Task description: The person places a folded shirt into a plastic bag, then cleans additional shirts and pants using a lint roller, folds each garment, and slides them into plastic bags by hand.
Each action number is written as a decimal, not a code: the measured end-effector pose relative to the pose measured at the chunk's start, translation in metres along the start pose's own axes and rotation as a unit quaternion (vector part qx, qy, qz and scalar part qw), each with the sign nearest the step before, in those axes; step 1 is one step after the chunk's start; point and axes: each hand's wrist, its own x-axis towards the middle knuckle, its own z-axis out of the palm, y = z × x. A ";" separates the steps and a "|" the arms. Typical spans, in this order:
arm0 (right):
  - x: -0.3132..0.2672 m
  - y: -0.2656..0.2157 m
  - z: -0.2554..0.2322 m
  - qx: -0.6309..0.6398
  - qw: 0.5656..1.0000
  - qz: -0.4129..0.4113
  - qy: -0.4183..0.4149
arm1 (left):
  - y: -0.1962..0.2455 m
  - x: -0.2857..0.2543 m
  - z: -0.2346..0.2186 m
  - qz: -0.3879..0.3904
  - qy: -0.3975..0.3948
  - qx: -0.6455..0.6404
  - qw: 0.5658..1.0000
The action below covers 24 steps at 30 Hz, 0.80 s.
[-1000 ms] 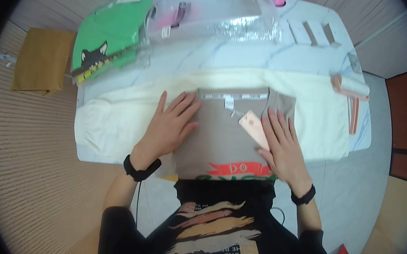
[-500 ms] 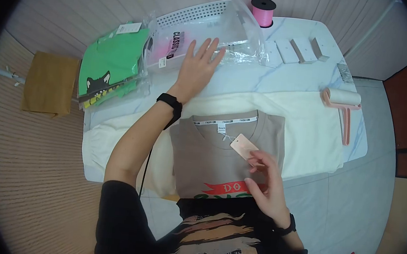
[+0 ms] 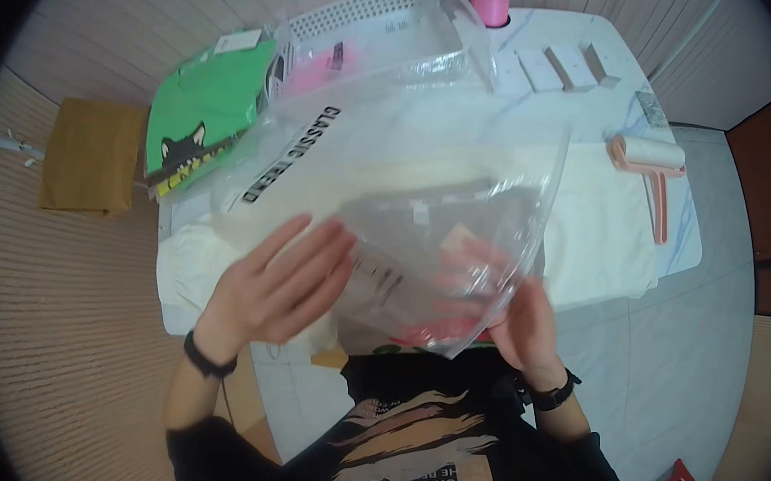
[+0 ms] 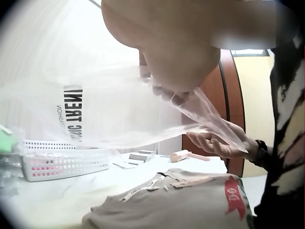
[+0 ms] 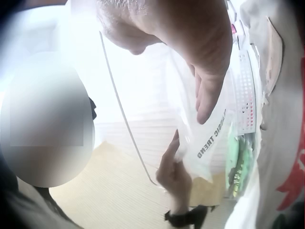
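Note:
A large clear bag [image 3: 319, 158] with black lettering hangs over the folded grey-brown shirt [image 3: 368, 318], which shows through it. At the bag's near left edge, my left hand [image 3: 278, 281] pinches the plastic, fingers blurred; its thumb is hidden in the head view. My right hand [image 3: 531, 326] is at the bag's right edge, with spread fingers seen through the film. The left wrist view shows the bag [image 4: 114, 114] raised above the shirt [image 4: 167, 202], the right hand [image 4: 228, 143] beside its edge. A pale tag [image 3: 461, 239] shows blurred through the plastic.
White cloth [image 3: 595, 216] lies beneath the shirt. Along the back are a green garment in clear wrap [image 3: 213, 96], a perforated basket [image 3: 373, 4], a pink ribbon spool [image 3: 490, 5] and small white card stacks [image 3: 554, 69]. A lint roller [image 3: 652, 161] lies at the right.
The left hand has come back from the basket area toward the body, bringing the clear bag over the shirt. The right hand has moved slightly right, to the bag's edge.

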 end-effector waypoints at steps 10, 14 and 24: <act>-0.009 0.058 0.009 -0.366 0.916 0.160 0.018 | 0.109 -0.069 0.024 -0.391 0.055 -0.313 0.864; 0.002 0.067 0.017 -0.509 0.858 0.074 -0.014 | 0.111 -0.046 0.040 -0.383 0.047 -0.307 0.870; 0.008 0.073 0.032 -0.506 0.859 -0.038 -0.067 | 0.104 -0.046 0.046 -0.619 0.216 -0.422 0.627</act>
